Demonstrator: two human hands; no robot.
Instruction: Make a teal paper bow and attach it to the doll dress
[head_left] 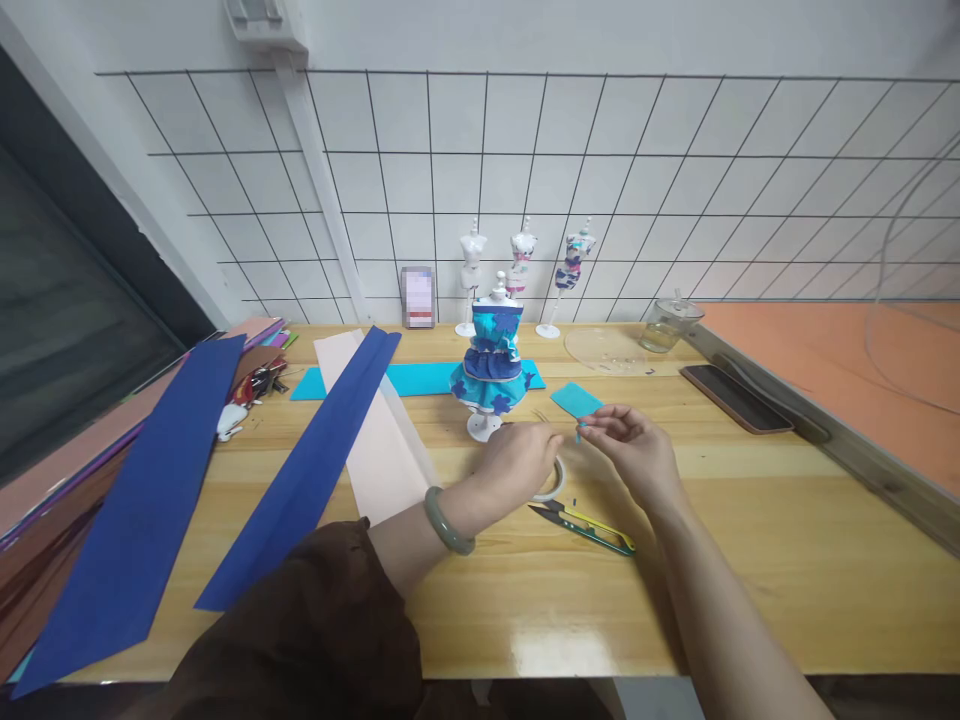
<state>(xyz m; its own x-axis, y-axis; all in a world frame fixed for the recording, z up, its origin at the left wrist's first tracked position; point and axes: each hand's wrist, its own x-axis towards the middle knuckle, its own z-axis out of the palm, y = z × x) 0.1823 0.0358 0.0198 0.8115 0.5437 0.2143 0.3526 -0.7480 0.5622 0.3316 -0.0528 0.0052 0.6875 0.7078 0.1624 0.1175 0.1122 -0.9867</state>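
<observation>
My right hand (631,450) pinches a small turquoise piece of paper (580,432) between thumb and fingertips. Close by on its left, my left hand (523,462) is closed with its back to the camera; what its fingers hold, if anything, is hidden. A larger turquoise paper piece (576,399) lies just beyond the right fingertips. Partly covered by my left hand is a roll of white tape (556,482). Thread snips (589,530) with yellow and green handles lie below it. Behind my left hand a small mannequin (495,350) stands upright in a blue and turquoise tiered dress.
Dark blue paper strips (307,470), a pale pink sheet (390,450) and a long turquoise strip (427,379) lie at left and centre. Smaller mannequins (574,262) and a phone (418,298) stand by the wall. At right are a glass cup (666,328) and a dark phone (735,397).
</observation>
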